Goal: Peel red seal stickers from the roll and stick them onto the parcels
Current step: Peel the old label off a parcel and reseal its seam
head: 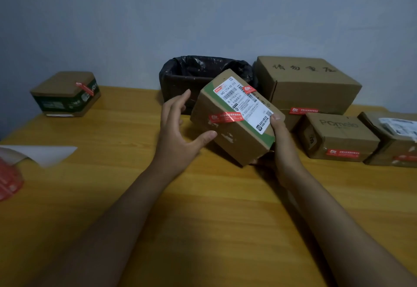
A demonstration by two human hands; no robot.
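Note:
A brown cardboard parcel (228, 137) with a white shipping label is tilted above the table. My right hand (282, 147) grips its right end, thumb on the label's corner. One red seal sticker (226, 117) runs over its front top edge and a second red sticker (249, 89) sits on its far edge. My left hand (178, 133) hovers just left of the parcel with fingers spread and straight, its thumb tip at the parcel's front face. The red sticker roll (9, 178) lies at the table's left edge, white backing paper (45, 154) trailing from it.
A dark green and brown box (65, 95) with a red sticker stands at the back left. A bin with a black bag (203, 72) sits behind the parcel. On the right stand a large carton (309, 83) and two smaller sealed boxes (338, 140), (392, 142). The wooden table (203, 207) spreads in front.

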